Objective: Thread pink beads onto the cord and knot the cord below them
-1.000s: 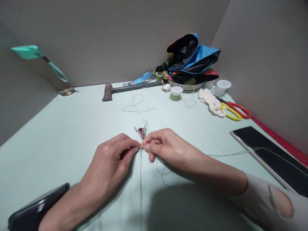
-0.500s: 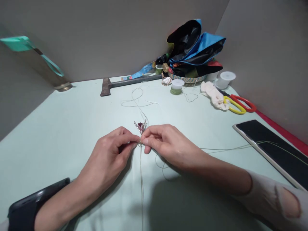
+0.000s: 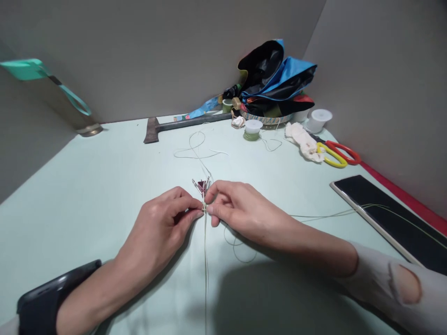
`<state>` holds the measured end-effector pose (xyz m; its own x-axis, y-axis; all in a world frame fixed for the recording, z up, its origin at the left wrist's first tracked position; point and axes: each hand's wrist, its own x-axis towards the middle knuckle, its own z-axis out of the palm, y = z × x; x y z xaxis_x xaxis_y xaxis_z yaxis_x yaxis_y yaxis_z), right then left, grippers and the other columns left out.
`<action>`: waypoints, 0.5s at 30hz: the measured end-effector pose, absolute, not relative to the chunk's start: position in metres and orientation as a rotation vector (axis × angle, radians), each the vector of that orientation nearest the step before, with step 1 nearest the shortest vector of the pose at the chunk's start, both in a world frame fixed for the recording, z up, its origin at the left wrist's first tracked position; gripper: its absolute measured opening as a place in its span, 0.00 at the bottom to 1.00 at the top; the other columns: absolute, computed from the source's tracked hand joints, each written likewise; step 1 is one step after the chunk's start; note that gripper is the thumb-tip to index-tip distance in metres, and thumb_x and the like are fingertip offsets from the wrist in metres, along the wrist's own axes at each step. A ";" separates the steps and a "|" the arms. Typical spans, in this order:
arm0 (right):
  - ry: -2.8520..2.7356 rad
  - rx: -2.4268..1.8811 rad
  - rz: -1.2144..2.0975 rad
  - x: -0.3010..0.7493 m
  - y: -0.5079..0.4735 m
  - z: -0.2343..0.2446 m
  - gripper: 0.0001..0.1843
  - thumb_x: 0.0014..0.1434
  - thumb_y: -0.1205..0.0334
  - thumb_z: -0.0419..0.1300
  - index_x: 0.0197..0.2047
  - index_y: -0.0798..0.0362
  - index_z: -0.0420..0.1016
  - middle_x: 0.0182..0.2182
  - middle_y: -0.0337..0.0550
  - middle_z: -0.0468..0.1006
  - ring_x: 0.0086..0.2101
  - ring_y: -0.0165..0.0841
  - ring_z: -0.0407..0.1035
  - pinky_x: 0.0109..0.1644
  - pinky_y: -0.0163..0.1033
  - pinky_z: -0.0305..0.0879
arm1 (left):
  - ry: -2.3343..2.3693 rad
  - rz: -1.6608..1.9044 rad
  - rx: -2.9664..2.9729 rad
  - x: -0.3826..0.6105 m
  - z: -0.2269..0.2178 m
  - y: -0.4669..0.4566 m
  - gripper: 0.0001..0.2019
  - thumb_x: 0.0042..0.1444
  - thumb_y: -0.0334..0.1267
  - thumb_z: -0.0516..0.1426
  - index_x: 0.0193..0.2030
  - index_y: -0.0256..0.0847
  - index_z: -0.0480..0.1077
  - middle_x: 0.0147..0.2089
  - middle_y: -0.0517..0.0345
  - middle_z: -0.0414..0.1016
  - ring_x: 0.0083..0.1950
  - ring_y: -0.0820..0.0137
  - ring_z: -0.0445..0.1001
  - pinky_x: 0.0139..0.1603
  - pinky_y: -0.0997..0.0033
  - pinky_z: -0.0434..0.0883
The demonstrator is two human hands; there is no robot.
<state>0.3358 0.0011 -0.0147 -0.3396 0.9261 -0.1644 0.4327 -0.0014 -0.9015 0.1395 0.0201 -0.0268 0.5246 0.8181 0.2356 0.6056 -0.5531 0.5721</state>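
Observation:
Both my hands meet at the middle of the pale green table top. My left hand and my right hand pinch a small knot of thin pale green cord between their fingertips. Just above the knot, a small dark red binder clip with silver wire handles grips the cords. One strand runs straight down toward me. A looser pale cord curls on the table beyond the clip. Another strand stretches right, across a tablet.
A black tablet lies at the right, with a dark band under my left forearm. Farther back are a hatchet, a green thread spool, orange-and-yellow scissors, a white cloth, and a blue-and-black fabric heap.
The whole view has shifted slightly as my head moved. Both hands stay pinched on the knot below the clip, with no visible letting go.

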 end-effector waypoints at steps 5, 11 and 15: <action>-2.103 -1.630 1.021 0.330 -0.003 -0.005 0.08 0.68 0.66 0.53 0.37 0.54 0.71 0.29 0.39 0.76 0.29 0.28 0.63 0.34 0.36 0.51 | 1.174 0.681 2.398 0.141 -0.026 0.018 0.10 0.62 0.33 0.56 0.33 0.41 0.79 0.32 0.59 0.77 0.31 0.72 0.74 0.32 0.72 0.67; -2.285 -1.691 0.730 0.327 -0.003 -0.009 0.06 0.71 0.62 0.51 0.45 0.52 0.69 0.35 0.41 0.76 0.30 0.29 0.60 0.34 0.37 0.48 | 1.187 0.675 2.505 0.142 -0.027 0.015 0.11 0.63 0.32 0.54 0.35 0.38 0.79 0.32 0.57 0.76 0.29 0.72 0.73 0.30 0.72 0.68; -2.384 -1.572 0.496 0.329 -0.003 -0.021 0.07 0.71 0.65 0.51 0.41 0.52 0.68 0.35 0.40 0.74 0.31 0.29 0.61 0.33 0.36 0.46 | 1.191 0.688 2.601 0.141 -0.030 0.011 0.13 0.66 0.31 0.52 0.37 0.37 0.78 0.33 0.56 0.75 0.29 0.71 0.74 0.30 0.70 0.68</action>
